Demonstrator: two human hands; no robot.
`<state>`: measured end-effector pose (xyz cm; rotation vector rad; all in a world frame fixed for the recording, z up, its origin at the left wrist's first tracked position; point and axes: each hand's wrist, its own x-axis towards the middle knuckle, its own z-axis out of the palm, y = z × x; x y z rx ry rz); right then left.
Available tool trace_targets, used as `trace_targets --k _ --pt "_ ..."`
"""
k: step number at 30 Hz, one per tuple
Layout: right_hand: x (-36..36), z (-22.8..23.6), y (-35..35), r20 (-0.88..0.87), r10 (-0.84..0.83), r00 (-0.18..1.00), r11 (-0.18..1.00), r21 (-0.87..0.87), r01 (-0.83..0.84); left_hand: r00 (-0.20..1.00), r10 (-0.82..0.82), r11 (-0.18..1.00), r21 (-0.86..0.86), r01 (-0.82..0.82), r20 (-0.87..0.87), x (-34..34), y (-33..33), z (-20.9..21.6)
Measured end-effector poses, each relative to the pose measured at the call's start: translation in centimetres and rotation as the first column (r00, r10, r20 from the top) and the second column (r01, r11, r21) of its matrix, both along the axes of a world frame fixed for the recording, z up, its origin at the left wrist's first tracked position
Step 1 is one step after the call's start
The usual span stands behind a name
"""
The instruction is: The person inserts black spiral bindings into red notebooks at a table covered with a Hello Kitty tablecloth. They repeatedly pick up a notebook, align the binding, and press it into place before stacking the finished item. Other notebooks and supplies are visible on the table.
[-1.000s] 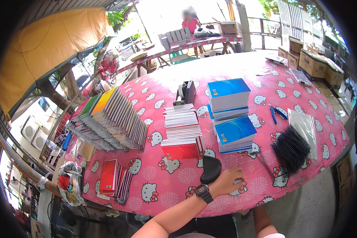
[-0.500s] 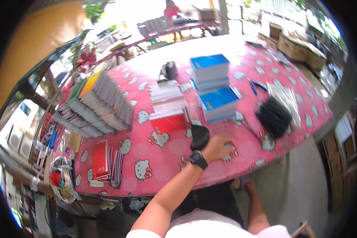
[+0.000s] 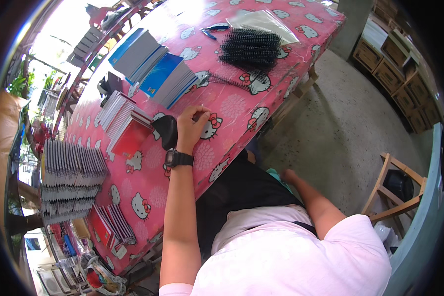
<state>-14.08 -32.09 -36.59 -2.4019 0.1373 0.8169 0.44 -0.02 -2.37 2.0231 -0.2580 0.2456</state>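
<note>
My left hand, with a black watch on its wrist, is low over the pink patterned tablecloth. Its fingers are curled in, and what they hold, if anything, is too small to make out. Just left of it lies a black rounded flat object. Beyond that are a stack of red-covered notebooks and blue-covered spiral notebooks. My right hand hangs low beside my leg, off the table, its fingers hidden.
Black spiral binding coils lie on clear plastic sheets, near blue-handled pliers. Tall stacks of spiral notebooks stand at the left, with smaller red ones nearer. Wooden crates and a wooden stool are at the right.
The view has swung to the right, bringing more floor, the stool and my right arm into sight. My left hand stays beside the black object, its fingers more curled.
</note>
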Motion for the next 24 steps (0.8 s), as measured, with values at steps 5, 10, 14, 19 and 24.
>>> trace_targets --k 5,10,14,19,24 --pt "-1.7 -0.5 -0.3 -0.024 -0.163 0.986 0.984 0.064 0.165 0.999 0.036 0.999 0.015 -0.036 -0.021 0.0 -0.2 0.5" --pt "2.5 3.6 0.6 0.075 -0.150 0.986 0.953 0.276 0.124 0.998 0.054 0.999 0.000 -0.054 0.026 -0.3 0.4 -0.1" --pt "8.0 13.4 0.6 0.070 -0.279 0.958 0.740 0.651 0.168 0.978 -0.071 0.997 -0.019 0.076 0.195 -1.3 -0.2 1.2" --pt "11.5 31.0 2.8 -0.015 -0.074 0.997 0.229 0.973 0.032 0.895 0.062 0.987 0.107 -0.120 0.441 -7.6 0.9 6.1" --pt "15.7 39.3 7.7 0.436 0.157 0.886 0.418 0.784 -0.459 0.826 0.495 0.860 -0.019 -0.510 0.270 -13.5 9.2 4.2"
